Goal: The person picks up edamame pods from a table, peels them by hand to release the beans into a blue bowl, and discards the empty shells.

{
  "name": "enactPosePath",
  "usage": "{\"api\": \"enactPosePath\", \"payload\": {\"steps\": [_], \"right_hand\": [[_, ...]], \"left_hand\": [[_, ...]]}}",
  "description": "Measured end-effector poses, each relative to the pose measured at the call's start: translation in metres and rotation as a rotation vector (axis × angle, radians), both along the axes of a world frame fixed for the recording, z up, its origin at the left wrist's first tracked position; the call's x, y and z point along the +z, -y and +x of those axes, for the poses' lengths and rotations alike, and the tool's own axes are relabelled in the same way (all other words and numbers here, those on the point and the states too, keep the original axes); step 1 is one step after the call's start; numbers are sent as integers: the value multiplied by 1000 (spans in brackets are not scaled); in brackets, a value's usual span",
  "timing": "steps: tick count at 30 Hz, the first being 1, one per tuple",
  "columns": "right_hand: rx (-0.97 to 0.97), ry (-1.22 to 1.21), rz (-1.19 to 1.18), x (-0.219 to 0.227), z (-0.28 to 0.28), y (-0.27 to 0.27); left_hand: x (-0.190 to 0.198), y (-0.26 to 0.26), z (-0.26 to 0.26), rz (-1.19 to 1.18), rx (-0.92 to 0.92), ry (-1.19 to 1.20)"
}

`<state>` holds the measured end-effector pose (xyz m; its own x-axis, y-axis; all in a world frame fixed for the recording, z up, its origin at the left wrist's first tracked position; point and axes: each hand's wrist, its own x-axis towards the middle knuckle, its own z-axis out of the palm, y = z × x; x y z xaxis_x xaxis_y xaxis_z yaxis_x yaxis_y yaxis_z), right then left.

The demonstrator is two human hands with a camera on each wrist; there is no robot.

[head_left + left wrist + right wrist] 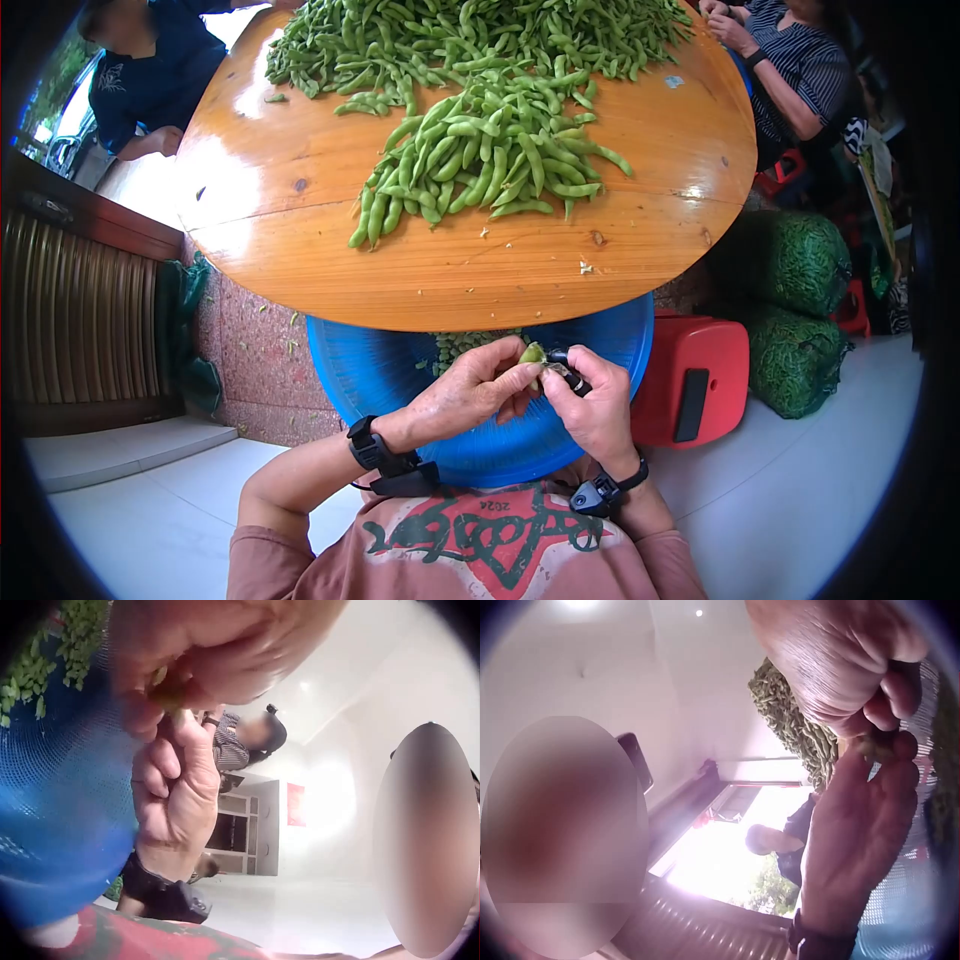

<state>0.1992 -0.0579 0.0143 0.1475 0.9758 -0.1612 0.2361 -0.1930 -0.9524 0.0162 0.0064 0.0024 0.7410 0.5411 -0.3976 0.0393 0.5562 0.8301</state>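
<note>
Both hands meet over a blue mesh basket (380,370) that sits on my lap below the table edge. My left hand (470,392) pinches a green soybean pod (533,353) between thumb and fingertips. My right hand (590,400) grips the other end of the same pod, with a small dark tool or ring on its fingers. In the left wrist view the pod (166,694) shows between both hands' fingertips; in the right wrist view the pod (876,746) sits the same way. Shelled beans (455,345) lie in the basket.
A round wooden table (300,260) carries a big heap of green pods (490,150). A red stool (695,380) and green net sacks (795,360) stand to the right. Two other people sit at the table's far side, one at far left (150,80), one at far right (790,60).
</note>
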Motion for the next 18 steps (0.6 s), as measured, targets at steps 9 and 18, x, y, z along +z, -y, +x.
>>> {"api": "enactPosePath", "payload": {"steps": [9,18], "right_hand": [[-41,354,374,-6,-17,-3],[-71,-473,-314,-3,-1,-6]], "left_hand": [[-3,9,6,-214,164,50],[8,-1,-6,-287,48,-53]]}}
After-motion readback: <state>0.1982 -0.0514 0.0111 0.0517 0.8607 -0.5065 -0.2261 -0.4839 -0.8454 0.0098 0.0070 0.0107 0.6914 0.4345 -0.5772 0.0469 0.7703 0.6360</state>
